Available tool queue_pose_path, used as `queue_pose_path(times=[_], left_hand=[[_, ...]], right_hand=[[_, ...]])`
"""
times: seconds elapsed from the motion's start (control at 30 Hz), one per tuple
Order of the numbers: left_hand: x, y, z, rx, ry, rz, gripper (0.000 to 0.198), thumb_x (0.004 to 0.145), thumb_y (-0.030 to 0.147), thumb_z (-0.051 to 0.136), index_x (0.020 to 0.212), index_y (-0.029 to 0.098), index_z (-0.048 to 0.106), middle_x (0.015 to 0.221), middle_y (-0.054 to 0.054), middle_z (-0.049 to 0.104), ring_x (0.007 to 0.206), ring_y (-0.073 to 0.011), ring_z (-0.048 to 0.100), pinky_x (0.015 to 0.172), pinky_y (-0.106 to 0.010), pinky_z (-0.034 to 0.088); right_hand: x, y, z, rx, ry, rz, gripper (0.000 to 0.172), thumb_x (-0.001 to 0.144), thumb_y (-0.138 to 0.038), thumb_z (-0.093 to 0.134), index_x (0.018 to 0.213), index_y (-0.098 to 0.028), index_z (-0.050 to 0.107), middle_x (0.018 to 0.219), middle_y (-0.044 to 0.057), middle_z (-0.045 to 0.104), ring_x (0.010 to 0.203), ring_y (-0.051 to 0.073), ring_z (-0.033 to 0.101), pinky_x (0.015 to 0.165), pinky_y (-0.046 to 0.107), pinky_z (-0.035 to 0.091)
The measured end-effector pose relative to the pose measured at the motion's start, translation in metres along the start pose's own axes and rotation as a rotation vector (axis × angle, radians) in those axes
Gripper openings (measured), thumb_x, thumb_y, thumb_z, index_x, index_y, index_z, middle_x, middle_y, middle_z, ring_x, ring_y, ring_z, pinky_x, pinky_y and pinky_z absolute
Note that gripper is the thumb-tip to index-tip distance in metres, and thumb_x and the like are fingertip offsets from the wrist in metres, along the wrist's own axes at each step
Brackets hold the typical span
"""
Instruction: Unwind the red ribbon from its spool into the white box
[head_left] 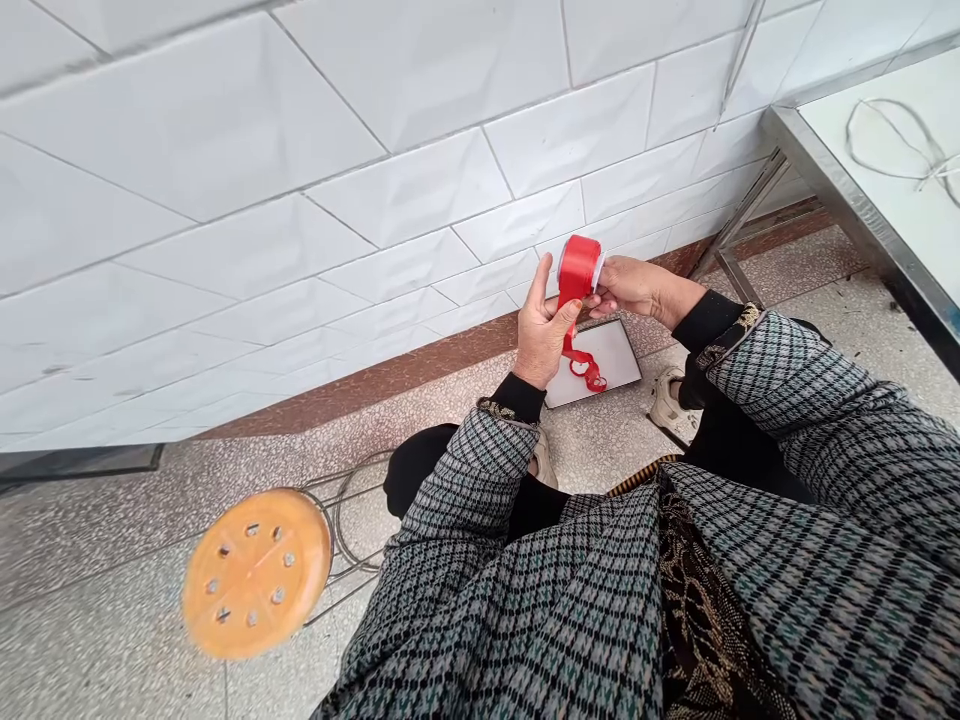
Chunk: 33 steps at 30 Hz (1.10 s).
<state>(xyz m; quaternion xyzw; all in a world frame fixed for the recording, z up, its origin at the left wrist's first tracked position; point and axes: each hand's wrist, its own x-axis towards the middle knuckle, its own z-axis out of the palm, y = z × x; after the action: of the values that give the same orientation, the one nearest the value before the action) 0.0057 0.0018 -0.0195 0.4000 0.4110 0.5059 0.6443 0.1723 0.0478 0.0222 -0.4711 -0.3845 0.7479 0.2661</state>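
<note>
A spool of red ribbon (581,262) with white rims is held up in front of me, between both hands. My left hand (541,330) has its thumb pressed on the ribbon's loose length just below the spool, its index finger raised beside the rim. My right hand (634,288) grips the spool by its right side; some of its fingertips are hidden behind the rim. From the left hand the free ribbon (589,372) drops in curls over a white tray-like board with a dark edge (621,362) on the floor by my feet.
An orange round stool (259,575) with a wire frame stands at the lower left. To the right is a metal-edged table (862,200) with a white cable (930,160) on top. A white tiled wall (322,200) rises close in front.
</note>
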Motion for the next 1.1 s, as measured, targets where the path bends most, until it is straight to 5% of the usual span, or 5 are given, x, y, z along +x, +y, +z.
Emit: queue_pose_path(times=[0.33, 0.47, 0.63, 0.73, 1.1], left_hand=[[0.009, 0.002, -0.014, -0.015, -0.155, -0.099, 0.082, 0.071, 0.039, 0.105, 0.142, 0.027, 0.067, 0.066, 0.009, 0.068, 0.042, -0.0066, 0.047, 0.044, -0.025, 0.031], [0.008, 0.002, -0.011, -0.045, -0.159, -0.109, 0.066, 0.071, 0.042, 0.104, 0.124, 0.024, 0.068, 0.063, 0.01, 0.065, 0.04, -0.0054, 0.043, 0.043, -0.024, 0.03], [0.005, 0.002, -0.007, -0.091, -0.201, -0.138, 0.055, 0.073, 0.049, 0.103, 0.102, 0.023, 0.065, 0.05, 0.014, 0.049, 0.039, -0.005, 0.035, 0.042, -0.022, 0.027], [0.004, 0.002, -0.004, -0.1, -0.218, -0.121, 0.058, 0.07, 0.055, 0.104, 0.096, 0.023, 0.063, 0.047, 0.014, 0.046, 0.039, -0.0054, 0.034, 0.043, -0.022, 0.028], [0.001, 0.0, 0.001, -0.129, -0.161, -0.161, 0.05, 0.085, 0.05, 0.097, 0.115, 0.021, 0.069, 0.051, 0.013, 0.049, 0.039, -0.0053, 0.035, 0.044, -0.024, 0.028]], right_hand=[[0.0, 0.001, -0.006, -0.105, -0.314, 0.12, 0.039, 0.108, -0.028, 0.064, 0.072, -0.02, 0.052, 0.052, -0.008, 0.043, 0.041, 0.004, 0.028, 0.06, 0.021, 0.059], [-0.007, -0.007, -0.002, -0.349, -0.111, 0.095, 0.03, 0.103, -0.025, 0.067, 0.076, -0.02, 0.057, 0.059, -0.002, 0.055, 0.048, 0.01, 0.046, 0.06, 0.026, 0.055], [-0.017, -0.016, 0.0, -1.054, 0.387, -0.351, 0.005, 0.096, -0.013, 0.066, 0.093, -0.016, 0.069, 0.09, 0.012, 0.077, 0.092, 0.026, 0.072, 0.081, 0.031, 0.05], [-0.016, -0.015, 0.0, -1.227, 0.476, -0.398, 0.012, 0.098, -0.014, 0.062, 0.106, -0.013, 0.071, 0.107, 0.02, 0.079, 0.111, 0.035, 0.072, 0.089, 0.035, 0.048], [-0.01, -0.016, 0.002, -0.564, 0.22, -0.151, 0.041, 0.105, -0.007, 0.051, 0.067, -0.021, 0.052, 0.049, -0.001, 0.051, 0.05, 0.012, 0.047, 0.056, 0.024, 0.039]])
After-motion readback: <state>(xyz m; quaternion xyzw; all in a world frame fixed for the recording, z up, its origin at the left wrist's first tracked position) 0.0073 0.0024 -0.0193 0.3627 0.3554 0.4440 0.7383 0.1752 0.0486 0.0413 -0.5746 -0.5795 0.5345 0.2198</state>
